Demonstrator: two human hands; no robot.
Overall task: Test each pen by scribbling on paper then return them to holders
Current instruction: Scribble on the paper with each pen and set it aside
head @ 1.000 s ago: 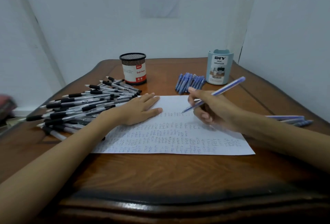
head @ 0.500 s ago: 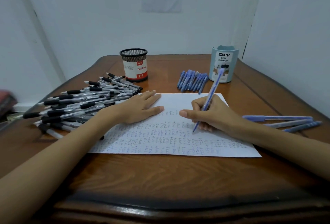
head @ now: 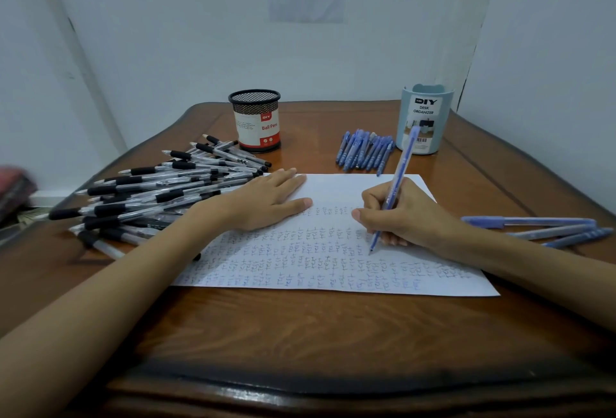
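Near the middle of the paper [head: 333,271], my right hand [head: 405,217] grips a blue pen [head: 401,167] between thumb and curled fingers, its tip down on the sheet among rows of small blue scribbles. The pen's long axis runs from that tip, close to me, up and away and a little rightward, so its top end crosses in front of the pale blue holder [head: 425,117] labelled as a desk organizer. My left hand [head: 266,200] lies open and flat, fingers straight, pressing on the sheet's left part and holding nothing. I judge that I am at the scribbling step with this pen and that returning it comes after. The blue holder stands at the far right of the desk [head: 300,334], beyond my right hand and well apart from my left, so the right hand is the one to carry the pen there, tipping it upright on the way. Just left of that holder a row of blue pens [head: 365,150] lies side by side, and three more blue pens [head: 540,227] lie to the right of my right forearm. Beside my left hand sprawls a heap of black-grip pens [head: 160,190], with the black mesh holder [head: 255,124] behind it. No pens stick out of either holder, so most of the task looks undone.
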